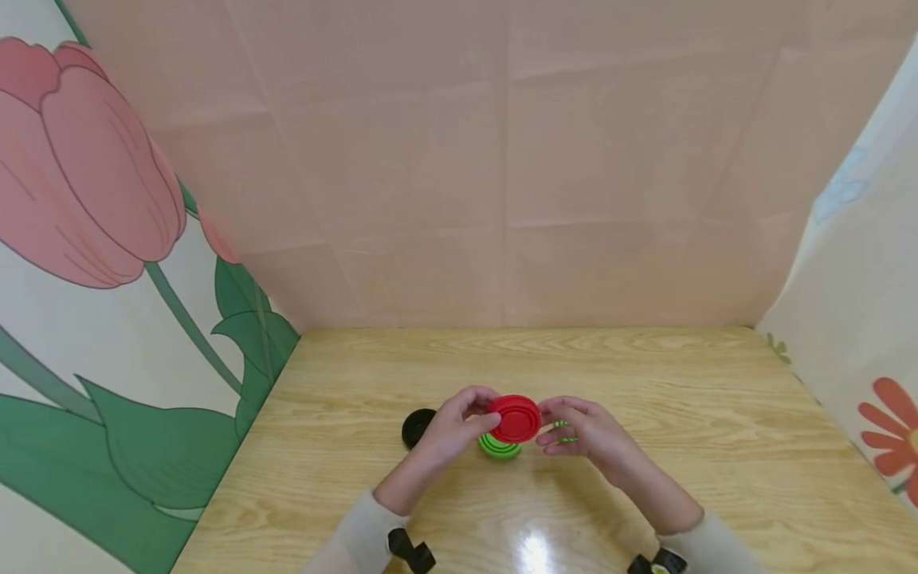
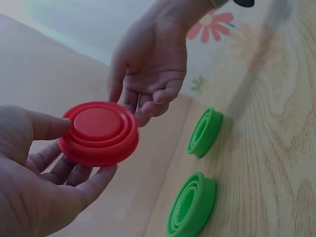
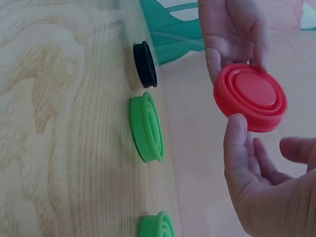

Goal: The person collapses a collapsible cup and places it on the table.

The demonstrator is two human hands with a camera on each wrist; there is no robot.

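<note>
My left hand (image 1: 453,426) grips a red collapsible cup (image 1: 518,419), folded flat into concentric rings, with the thumb over its rim and the fingers beneath. It is held above the table, its round flat centre facing up. Beside its other edge is my right hand (image 1: 595,437), with loosely bent fingers; in the right wrist view one fingertip comes right at the cup's rim. Below the hands lies a green folded cup (image 1: 500,446), partly hidden by the red one. A second green folded cup (image 2: 205,132) shows mostly behind the right fingers in the head view.
A black round ringed piece (image 1: 417,428) lies on the table left of the green cups, beside my left hand. The wood-grained table (image 1: 645,359) meets a pinkish back cloth (image 1: 502,199). Flower-printed panels (image 1: 143,359) stand at both sides.
</note>
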